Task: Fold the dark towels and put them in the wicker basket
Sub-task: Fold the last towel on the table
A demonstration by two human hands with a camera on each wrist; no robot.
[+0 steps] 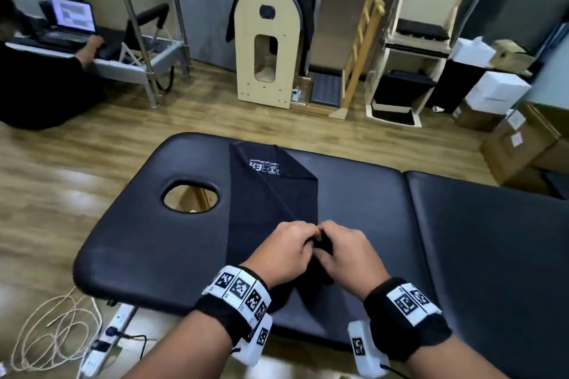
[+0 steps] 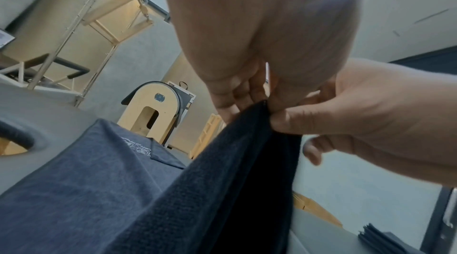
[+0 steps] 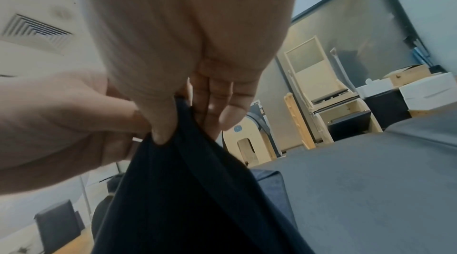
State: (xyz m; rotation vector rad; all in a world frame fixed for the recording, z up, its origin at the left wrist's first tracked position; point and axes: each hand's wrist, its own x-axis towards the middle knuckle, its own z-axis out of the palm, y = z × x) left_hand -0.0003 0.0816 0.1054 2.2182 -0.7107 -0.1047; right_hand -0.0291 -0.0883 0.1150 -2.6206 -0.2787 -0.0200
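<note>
Head view shows the massage table (image 1: pixel 354 224) carrying my dark towel (image 1: pixel 271 194), stretched from far edge to near. It's soft and limp, so I'd hold hemmed corners. My left hand (image 1: pixel 281 251) and right hand (image 1: pixel 346 255) both pinch its raised near end.

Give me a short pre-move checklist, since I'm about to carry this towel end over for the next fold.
1. Left hand pinches the dark terry towel: ok.
2. Right hand pinches the same end: ok.
3. Far end with the white logo lies flat on the black padded massage table: ok.
4. Pinched corners aligned: cannot tell.
5. Wicker basket in sight: not ok, no view shows it.
</note>
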